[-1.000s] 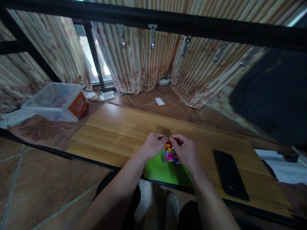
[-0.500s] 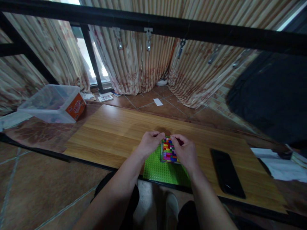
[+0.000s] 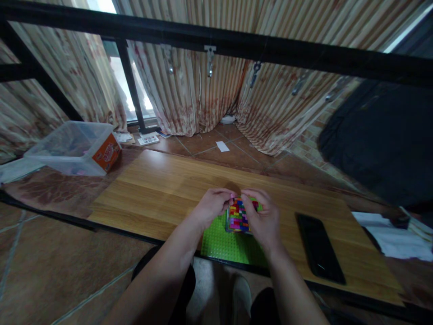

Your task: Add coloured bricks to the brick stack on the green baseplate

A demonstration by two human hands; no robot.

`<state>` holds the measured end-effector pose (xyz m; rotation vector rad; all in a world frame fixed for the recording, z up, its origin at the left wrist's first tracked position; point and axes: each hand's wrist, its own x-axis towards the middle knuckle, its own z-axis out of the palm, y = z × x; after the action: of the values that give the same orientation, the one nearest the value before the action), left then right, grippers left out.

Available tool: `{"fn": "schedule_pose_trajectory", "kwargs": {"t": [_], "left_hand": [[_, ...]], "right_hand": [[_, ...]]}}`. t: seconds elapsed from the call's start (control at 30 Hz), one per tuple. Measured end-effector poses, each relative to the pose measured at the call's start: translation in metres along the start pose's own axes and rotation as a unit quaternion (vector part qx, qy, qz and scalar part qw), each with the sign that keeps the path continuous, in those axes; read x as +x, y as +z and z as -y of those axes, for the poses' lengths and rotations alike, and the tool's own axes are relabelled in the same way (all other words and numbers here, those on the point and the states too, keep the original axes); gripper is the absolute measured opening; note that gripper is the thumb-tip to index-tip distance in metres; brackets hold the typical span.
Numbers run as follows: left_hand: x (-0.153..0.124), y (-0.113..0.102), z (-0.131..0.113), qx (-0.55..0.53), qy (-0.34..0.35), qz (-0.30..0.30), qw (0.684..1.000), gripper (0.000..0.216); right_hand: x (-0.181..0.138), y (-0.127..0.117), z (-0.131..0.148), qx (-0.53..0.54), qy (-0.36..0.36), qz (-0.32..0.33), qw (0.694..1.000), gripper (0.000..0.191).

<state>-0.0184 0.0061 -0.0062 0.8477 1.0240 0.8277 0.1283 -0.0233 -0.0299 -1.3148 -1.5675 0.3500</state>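
A block of small multicoloured toy bricks point(image 3: 237, 216) sits on the green studded baseplate point(image 3: 223, 246), near the table's front edge. My left hand point(image 3: 214, 203) is closed in a pinch at the block's far left corner, with a small pink brick point(image 3: 232, 196) at its fingertips. Over the block's right side, my right hand point(image 3: 262, 212) has thumb and index finger drawn together at the far edge. Whatever lies between those right fingertips is too small to make out. The right hand hides part of the block and baseplate.
A black phone point(image 3: 320, 247) lies on the wooden tabletop point(image 3: 145, 194) to the right. Beyond its left end stands a clear plastic box point(image 3: 64, 155) with an orange label. White papers point(image 3: 399, 237) lie at the far right. A black bar point(image 3: 216, 38) crosses above.
A pink brick now shows at my left fingertips. My right hand has shifted slightly, and more of the block's far right part shows. The whole view has tilted a little.
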Motion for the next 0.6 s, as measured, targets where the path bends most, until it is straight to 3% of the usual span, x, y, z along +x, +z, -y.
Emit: {"fn": "schedule_pose_trajectory", "kwargs": {"t": [0.27, 0.6], "left_hand": [[-0.0008, -0.0025, 0.0042, 0.0, 0.026, 0.057, 0.998, 0.031], [-0.0019, -0.0034, 0.0014, 0.041, 0.022, 0.04, 0.998, 0.049]], "right_hand": [[-0.0009, 0.0006, 0.0005, 0.001, -0.032, 0.041, 0.999, 0.016], [-0.0026, 0.0017, 0.0037, 0.029, -0.023, 0.055, 0.998, 0.017]]}}
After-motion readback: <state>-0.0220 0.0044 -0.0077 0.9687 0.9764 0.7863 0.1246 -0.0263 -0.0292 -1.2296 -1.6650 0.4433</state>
